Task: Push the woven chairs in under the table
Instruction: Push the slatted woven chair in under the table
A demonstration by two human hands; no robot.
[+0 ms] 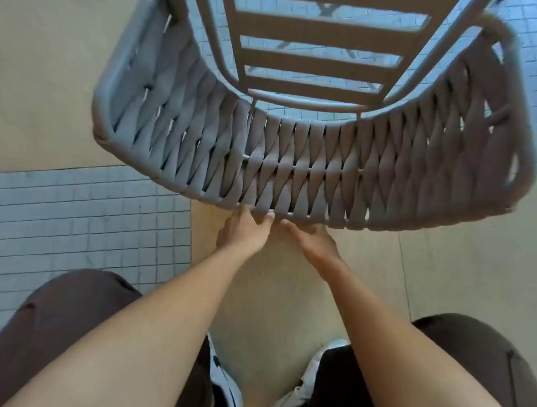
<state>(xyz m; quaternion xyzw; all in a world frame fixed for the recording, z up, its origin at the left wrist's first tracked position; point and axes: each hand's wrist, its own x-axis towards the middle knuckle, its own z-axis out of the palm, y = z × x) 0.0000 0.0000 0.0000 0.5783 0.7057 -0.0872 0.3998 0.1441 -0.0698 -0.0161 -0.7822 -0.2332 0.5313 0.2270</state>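
A grey woven chair (309,161) fills the upper half of the head view, seen from above and behind. Its curved back is wrapped in twisted grey straps, and its slatted seat (319,58) reaches toward the top edge. My left hand (247,230) grips the lower rim of the backrest near its middle, thumb and fingers curled around the straps. Just beside it, my right hand (314,243) touches the same rim, its fingers hidden under the weave. The table is not visible.
The floor is beige slabs (46,54) with bands of small grey tiles (63,227) on the left and upper right. My legs in dark shorts and white shoes (224,391) stand at the bottom of the view.
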